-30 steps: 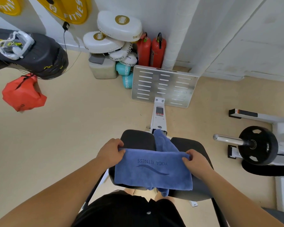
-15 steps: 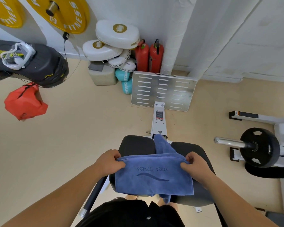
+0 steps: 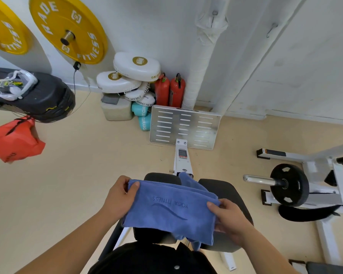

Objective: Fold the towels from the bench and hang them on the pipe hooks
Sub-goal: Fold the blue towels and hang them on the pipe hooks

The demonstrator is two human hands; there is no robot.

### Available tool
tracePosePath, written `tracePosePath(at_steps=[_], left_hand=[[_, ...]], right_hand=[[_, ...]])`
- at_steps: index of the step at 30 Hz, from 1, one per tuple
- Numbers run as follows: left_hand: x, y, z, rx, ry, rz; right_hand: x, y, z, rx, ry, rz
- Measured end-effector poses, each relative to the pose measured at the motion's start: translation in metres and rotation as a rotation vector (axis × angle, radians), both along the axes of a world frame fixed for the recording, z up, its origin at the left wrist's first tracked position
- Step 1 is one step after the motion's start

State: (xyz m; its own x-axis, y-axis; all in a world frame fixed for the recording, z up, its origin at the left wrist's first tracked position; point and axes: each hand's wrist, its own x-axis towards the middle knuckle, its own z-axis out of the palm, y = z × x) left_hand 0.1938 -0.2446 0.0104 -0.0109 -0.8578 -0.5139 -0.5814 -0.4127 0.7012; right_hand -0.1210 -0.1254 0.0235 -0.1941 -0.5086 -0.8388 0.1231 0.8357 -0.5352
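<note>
bright, even light | soft shadows | edges bowed (wide-angle) | slightly soft

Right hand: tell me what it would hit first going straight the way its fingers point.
The blue towel, whose edge the right hand pinches. Beyond the cloth, that leftward line seems to reach the left hand gripping the other end, though depth is unclear.

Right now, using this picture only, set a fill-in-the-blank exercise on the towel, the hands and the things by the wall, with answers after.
1. The left hand and the right hand each grip an end of a ____ towel.
2. The towel's printed words read YOGA ____.
3. The number of red fire extinguishers beside the white pipe is ____.
4. The weight plates on the wall are ____ in colour.
Missing words: blue; FITNESS; two; yellow.
</note>
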Motion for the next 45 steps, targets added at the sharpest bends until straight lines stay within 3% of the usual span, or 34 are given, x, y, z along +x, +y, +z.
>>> tracePosePath(at_steps=[6,9,14,20,26,30,32,34,38,41,45], left_hand=[[0.045,-0.007,0.010,-0.023,-0.164,0.027],[0.050,-0.005,0.022,0.005,-0.137,-0.025],[-0.002,0.017,0.020,0.047,-0.098,-0.237],[-0.080,0.037,-0.009,0.006,-0.076,-0.355],[-0.099,0.040,-0.033,0.130,-0.116,-0.483],[-0.073,0.041,-0.031,0.052,-0.209,-0.327],[-0.050,0.040,-0.033,0.015,-0.347,-0.248],[-0.031,0.041,-0.038,0.104,-0.428,-0.190],[-0.027,0.045,-0.046,0.235,-0.348,-0.148],[-0.033,0.043,-0.046,0.269,-0.237,-0.101],[-0.024,0.031,-0.033,0.124,-0.291,-0.107]], right_hand=[[0.075,-0.025,-0.035,0.062,-0.083,-0.045],[0.101,-0.034,-0.045,0.090,-0.036,-0.023],[0.102,-0.032,-0.027,0.010,0.190,0.070],[0.078,-0.007,-0.017,0.056,0.066,0.211],[0.072,-0.002,-0.015,0.001,-0.002,0.425],[0.072,-0.005,-0.029,-0.070,0.163,0.460],[0.072,-0.006,-0.034,-0.137,0.322,0.567],[0.075,-0.007,-0.036,-0.220,0.432,0.744],[0.083,-0.009,-0.037,-0.252,0.465,1.021],[0.085,-0.009,-0.042,-0.249,0.500,1.075],[0.092,-0.012,-0.044,-0.291,0.469,1.089]])
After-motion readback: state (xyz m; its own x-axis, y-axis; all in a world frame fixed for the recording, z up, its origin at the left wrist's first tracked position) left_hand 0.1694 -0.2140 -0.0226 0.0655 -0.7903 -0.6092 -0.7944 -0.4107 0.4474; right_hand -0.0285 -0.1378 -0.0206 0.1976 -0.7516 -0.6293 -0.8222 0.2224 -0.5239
